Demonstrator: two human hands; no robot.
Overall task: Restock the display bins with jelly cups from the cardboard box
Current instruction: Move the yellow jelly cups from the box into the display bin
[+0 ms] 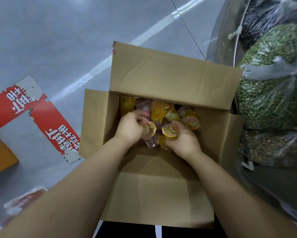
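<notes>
The left hand (129,127) is curled closed inside the open brown cardboard box (170,74), its fingers bunched around a small round yellow-lidded jelly cup (150,128) that shows just beside the knuckles; what else lies under the palm is hidden. The right hand (183,139) is likewise closed, gripping a second yellow-lidded jelly cup (170,130) with its foil lid facing up, and more wrapped pieces appear bunched beneath it. Both hands sit close together near the middle of the box, which suggests the person is gathering a handful on each side rather than picking single pieces.

The remaining loose jelly cups (159,110), yellow and pinkish in clear plastic, lie heaped against the far wall of the box, partly shadowed by the raised far flap. The near floor of the box is bare cardboard, so the stock appears well depleted. All four flaps are folded outward, keeping the opening clear for both forearms.

The box rests on a grey glossy floor (49,48). A torn red-and-white printed floor sticker (41,117) lies to its left. To the right, clear plastic bags of green dried goods (271,83) are stacked against a metal-rimmed stand. No display bin for the jelly cups is identifiable in view; transfer has not yet begun.
</notes>
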